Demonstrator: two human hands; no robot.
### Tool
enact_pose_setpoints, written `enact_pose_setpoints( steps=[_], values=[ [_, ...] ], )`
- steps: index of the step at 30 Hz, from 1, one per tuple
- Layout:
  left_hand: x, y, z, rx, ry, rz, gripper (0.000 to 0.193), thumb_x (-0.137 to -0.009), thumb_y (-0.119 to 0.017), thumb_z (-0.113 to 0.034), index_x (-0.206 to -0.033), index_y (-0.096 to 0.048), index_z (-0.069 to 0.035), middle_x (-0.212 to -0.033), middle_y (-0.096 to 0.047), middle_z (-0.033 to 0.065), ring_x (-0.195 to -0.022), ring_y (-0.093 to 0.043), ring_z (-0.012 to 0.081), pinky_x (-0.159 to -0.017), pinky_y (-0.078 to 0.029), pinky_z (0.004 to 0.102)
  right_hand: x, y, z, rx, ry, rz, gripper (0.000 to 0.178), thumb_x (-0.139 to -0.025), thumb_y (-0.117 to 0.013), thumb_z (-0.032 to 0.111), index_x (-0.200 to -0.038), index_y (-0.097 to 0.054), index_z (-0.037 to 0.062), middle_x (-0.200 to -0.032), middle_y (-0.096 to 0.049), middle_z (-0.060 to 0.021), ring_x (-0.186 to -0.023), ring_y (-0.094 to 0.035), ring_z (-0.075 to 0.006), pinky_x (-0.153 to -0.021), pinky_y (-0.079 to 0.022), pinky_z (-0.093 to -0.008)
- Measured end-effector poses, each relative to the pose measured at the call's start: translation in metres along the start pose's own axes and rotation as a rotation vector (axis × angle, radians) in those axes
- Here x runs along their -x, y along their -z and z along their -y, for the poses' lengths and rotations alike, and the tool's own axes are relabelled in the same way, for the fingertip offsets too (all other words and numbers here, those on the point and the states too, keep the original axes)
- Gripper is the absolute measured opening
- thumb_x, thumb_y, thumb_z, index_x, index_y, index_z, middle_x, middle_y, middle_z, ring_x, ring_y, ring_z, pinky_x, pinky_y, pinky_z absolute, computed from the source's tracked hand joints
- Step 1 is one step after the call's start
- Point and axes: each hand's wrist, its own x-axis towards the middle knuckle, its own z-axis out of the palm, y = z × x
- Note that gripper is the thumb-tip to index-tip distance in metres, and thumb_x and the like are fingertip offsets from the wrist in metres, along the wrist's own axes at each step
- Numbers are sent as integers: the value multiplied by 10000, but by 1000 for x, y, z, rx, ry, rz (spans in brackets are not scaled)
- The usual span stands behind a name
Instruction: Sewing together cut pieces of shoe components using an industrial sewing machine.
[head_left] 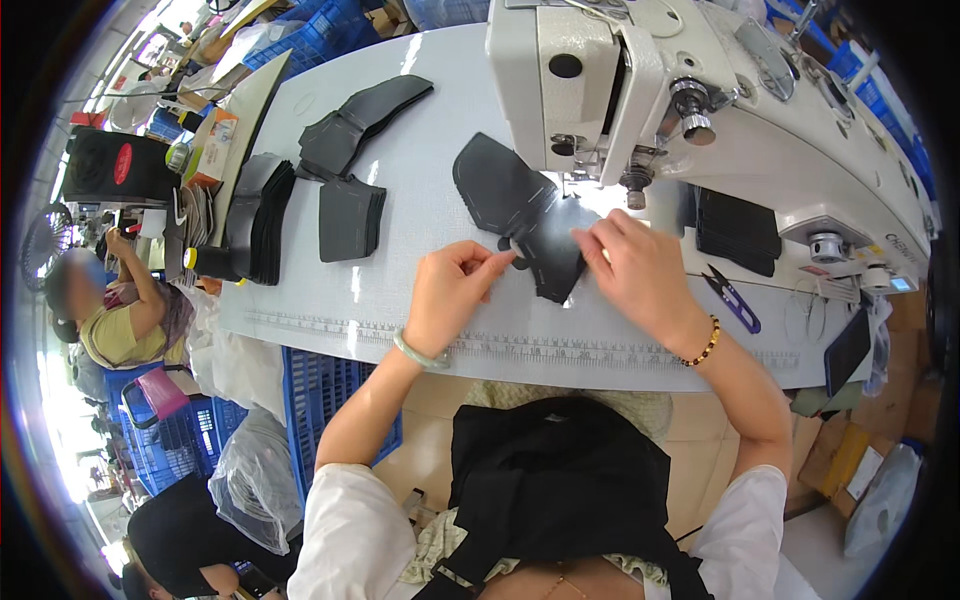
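Under the needle area of the white sewing machine (690, 120) lies a black, leather-like cut piece (500, 185) with pale marked lines, joined to a second black panel (556, 243). My left hand (452, 290) is closed, thumb and forefinger pinching the near-left edge by a small dark tab. From the other side, my right hand (638, 268) has its fingertips drawn together at the panel's right edge. A purple-handled thread snipper (733, 300) rests just right of my right hand. The stitching point is partly hidden behind the machine head.
Stacks of black pieces stand on the grey table (420, 200): a small stack (350, 218), a tall stack (262, 220), joined pieces (360, 120), and another stack (738, 230) beneath the machine arm. A printed ruler (400, 342) runs along the near edge. Blue crates (330, 400) stand below left.
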Motion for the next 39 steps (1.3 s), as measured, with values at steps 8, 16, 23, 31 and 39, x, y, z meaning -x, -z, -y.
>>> enact_pose_setpoints(
  steps=[8,16,23,31,39],
  values=[
    [-19,22,-13,-575,-379,-358,261,-831,-681,-245,-699,-623,-28,-641,-581,71,-527,-528,252,-505,-405,345,1,-2,-11,-167,-84,206,267,-889,-606,299,-838,-491,63,-745,-590,-47,-602,-592,-218,-525,-454,-349],
    [-6,12,0,-574,-337,-147,192,-812,-680,-202,-823,-619,-20,-747,-554,74,-618,-511,179,-577,-418,294,2,-4,-8,-166,-58,217,238,-888,-605,282,-907,-523,59,-834,-586,-53,-674,-614,-203,-550,-474,-332],
    [-71,11,-21,-606,-952,-38,241,-792,-688,-205,-933,-613,-26,-956,-589,107,-964,-554,286,-856,-441,389,0,-12,-1,-55,94,110,269,-879,-612,279,-1014,-569,49,-992,-554,-70,-801,-625,-203,-575,-511,-334],
    [-115,-5,-24,-571,-794,466,286,-748,-741,-222,-929,-604,-48,-938,-579,127,-898,-558,301,-841,-431,382,-6,-14,-18,-32,-88,131,326,-857,-644,350,-931,-510,62,-893,-558,-95,-644,-612,-285,-548,-497,-363],
    [-119,-11,-19,-305,-545,440,179,-771,-707,-170,-842,-676,-9,-738,-674,145,-670,-652,265,-646,-494,339,-15,-19,-30,83,-118,125,498,-835,-634,457,-909,-599,-34,-834,-553,-170,-642,-620,-301,-542,-501,-362]
  ],
)
